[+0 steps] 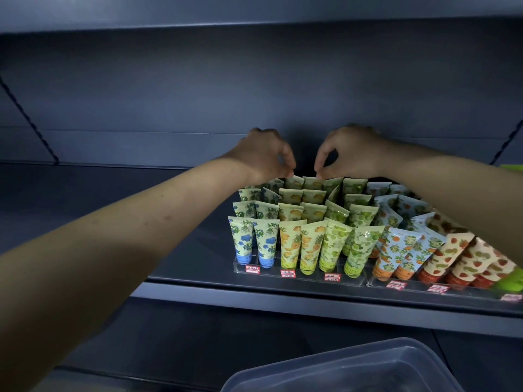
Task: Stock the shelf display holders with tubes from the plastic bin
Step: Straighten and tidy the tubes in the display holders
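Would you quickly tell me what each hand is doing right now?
Left hand: pinching a back-row tube.
Right hand: pinching the next tube.

A clear acrylic display holder [308,274] stands on the dark grey metal shelf [212,250], close to the shelf's front edge. In the holder, printed plastic tubes [308,247] stand cap-down, six across, in several rows from front to back. Just right of the holder sits a second clear acrylic holder [418,291], also filled with tubes. Over the holder's back row the left hand [263,157] and right hand [351,154] come near each other, each grip pinching a tube's top edge. Below and in front of the holder lies a translucent rectangular plastic bin [339,369]. A dark grey upper shelf [254,12] runs above the holder.
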`<state>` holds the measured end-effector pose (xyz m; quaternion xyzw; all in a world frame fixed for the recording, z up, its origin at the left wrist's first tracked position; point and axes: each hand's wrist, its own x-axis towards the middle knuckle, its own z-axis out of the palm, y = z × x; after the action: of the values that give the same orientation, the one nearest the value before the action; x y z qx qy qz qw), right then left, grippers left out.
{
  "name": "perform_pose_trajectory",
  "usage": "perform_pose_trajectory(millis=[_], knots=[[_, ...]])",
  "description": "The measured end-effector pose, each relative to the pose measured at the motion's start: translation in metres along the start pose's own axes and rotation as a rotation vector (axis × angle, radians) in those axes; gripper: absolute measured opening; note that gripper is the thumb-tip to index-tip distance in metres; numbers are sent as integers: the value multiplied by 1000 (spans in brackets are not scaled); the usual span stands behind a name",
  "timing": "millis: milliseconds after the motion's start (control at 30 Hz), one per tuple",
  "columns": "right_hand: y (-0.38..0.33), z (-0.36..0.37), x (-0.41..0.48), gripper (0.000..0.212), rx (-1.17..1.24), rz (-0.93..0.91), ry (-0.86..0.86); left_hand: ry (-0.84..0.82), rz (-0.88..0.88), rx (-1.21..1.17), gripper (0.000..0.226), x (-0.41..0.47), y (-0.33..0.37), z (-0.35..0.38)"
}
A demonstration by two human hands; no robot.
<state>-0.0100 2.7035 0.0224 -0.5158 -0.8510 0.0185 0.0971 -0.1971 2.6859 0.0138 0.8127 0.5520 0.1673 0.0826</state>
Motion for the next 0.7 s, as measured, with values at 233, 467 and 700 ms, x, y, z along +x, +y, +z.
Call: perform_pose_trajectory(millis=[233, 467, 700], knots=[[0, 13, 12, 14, -36, 10, -54, -46, 33, 109, 14, 16, 2, 16], [-6, 18, 15, 19, -26, -20, -24, -77, 29, 102, 16, 22, -3, 22], [-8, 20, 16, 22, -25, -38, -29, -82, 21, 99, 16, 18, -3, 18]])
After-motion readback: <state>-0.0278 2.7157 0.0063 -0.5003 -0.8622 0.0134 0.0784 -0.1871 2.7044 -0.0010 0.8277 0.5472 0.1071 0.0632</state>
